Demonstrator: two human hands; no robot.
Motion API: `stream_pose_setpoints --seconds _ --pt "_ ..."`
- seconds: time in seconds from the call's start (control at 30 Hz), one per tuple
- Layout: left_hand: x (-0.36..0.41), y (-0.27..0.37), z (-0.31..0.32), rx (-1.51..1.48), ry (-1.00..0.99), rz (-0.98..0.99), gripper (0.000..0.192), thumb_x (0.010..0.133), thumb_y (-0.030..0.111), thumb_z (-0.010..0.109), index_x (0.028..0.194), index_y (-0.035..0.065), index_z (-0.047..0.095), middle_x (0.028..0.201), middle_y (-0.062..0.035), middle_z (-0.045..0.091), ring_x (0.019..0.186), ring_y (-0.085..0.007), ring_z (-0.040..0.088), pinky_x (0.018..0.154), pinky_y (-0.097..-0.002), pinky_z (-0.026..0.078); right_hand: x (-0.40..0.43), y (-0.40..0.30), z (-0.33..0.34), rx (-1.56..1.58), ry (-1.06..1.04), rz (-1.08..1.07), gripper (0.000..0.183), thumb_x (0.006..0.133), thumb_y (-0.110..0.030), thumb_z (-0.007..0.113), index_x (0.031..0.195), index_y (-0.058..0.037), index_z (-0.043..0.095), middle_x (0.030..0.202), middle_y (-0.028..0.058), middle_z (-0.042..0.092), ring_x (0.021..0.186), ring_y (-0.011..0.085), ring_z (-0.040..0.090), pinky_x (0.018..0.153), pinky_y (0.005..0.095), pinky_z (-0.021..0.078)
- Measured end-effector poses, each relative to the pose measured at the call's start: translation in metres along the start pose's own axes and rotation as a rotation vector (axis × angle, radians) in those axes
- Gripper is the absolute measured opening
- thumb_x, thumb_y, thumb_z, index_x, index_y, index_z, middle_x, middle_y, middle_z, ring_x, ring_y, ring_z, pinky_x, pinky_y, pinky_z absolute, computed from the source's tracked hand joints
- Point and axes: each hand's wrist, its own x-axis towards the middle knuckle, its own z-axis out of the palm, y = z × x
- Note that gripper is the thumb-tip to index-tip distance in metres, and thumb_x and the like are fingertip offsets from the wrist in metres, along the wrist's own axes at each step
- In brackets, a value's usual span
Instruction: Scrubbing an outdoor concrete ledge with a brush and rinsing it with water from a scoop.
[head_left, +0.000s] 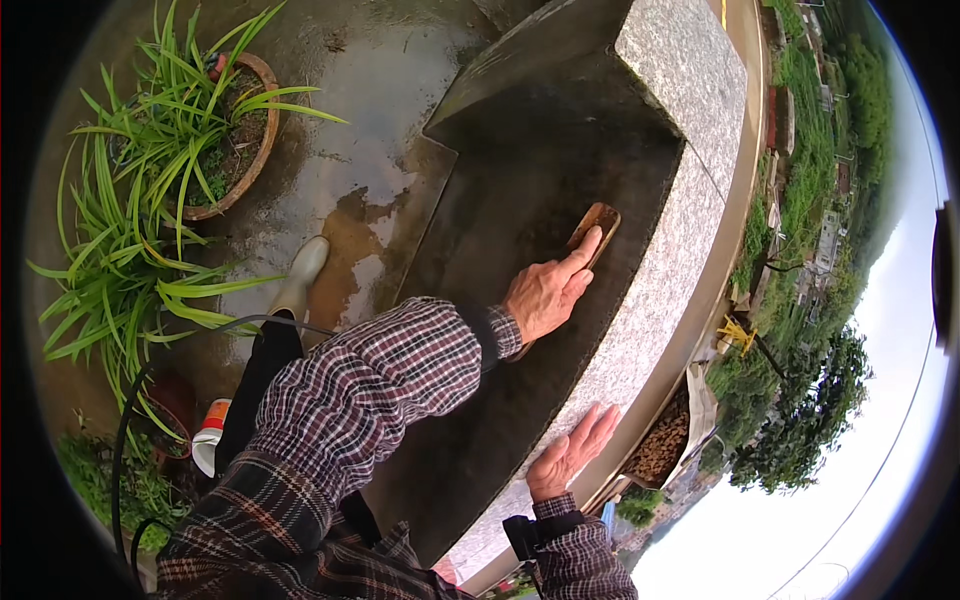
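Note:
My left hand (549, 298) is closed around a narrow brown plastering float (598, 220), its index finger stretched along the tool. The float lies against the dark, damp-looking face of a low wall (510, 217). Part of it is hidden under the hand and wrist; its rear end just shows by the cuff. A speckled, pale stone-like coping (637, 300) tops the wall. My right hand (568, 455) rests on the coping, palm down, fingers spread, with nothing in it. Both forearms wear checked sleeves with dark bands near the wrists.
Behind a pale rubber boot (306, 271) are wet concrete (367, 60) and a round planter (264, 142) of long-leaved plants. A black cable (135, 397) loops by the leg, near a red-and-white tub (206, 442). Beyond the coping runs a road (701, 262), beside a bin of brown lumps (660, 446).

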Motion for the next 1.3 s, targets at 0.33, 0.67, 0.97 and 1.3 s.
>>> stream_pose_setpoints --seconds 0.33,0.67,0.97,1.3 --pt "0.06 -0.004 -0.022 0.0 0.002 -0.013 0.052 0.091 0.02 0.048 0.139 0.0138 0.03 0.084 -0.0239 0.06 0.07 -0.0392 0.059 0.061 -0.0439 0.049 0.002 -0.012 -0.006 -0.008 -0.025 -0.026 0.059 0.096 -0.037 0.022 0.142 -0.0011 0.019 0.146 0.0261 0.012 0.136 0.0413 0.012 0.109 0.0507 0.0098" --pt "-0.082 0.006 -0.009 -0.127 -0.084 0.009 0.064 0.088 0.013 0.054 0.143 0.0188 0.023 0.104 -0.0212 0.061 0.086 -0.0346 0.063 0.076 -0.0396 0.053 -0.002 0.0 -0.006 0.02 -0.003 0.016 0.056 0.094 -0.035 0.026 0.141 -0.0052 0.023 0.145 0.0285 0.015 0.133 0.0465 0.015 0.105 0.0576 0.0124" --pt "0.07 -0.051 -0.012 0.017 0.094 -0.006 0.053 0.089 0.019 0.052 0.137 0.0167 0.032 0.076 -0.0215 0.061 0.068 -0.0414 0.058 0.059 -0.0466 0.047 0.001 -0.006 -0.002 0.019 -0.036 -0.027 0.06 0.095 -0.039 0.021 0.142 -0.0018 0.019 0.146 0.0261 0.012 0.135 0.0426 0.012 0.108 0.0513 0.0108" --pt "0.023 -0.026 -0.018 -0.01 -0.149 -0.211 0.056 0.09 0.015 0.049 0.141 0.0142 0.027 0.104 -0.0243 0.059 0.083 -0.0418 0.059 0.071 -0.0427 0.051 0.0 0.0 -0.009 -0.032 -0.062 -0.013 0.06 0.096 -0.038 0.022 0.143 -0.0022 0.017 0.146 0.0265 0.011 0.134 0.0432 0.014 0.108 0.0517 0.0123"
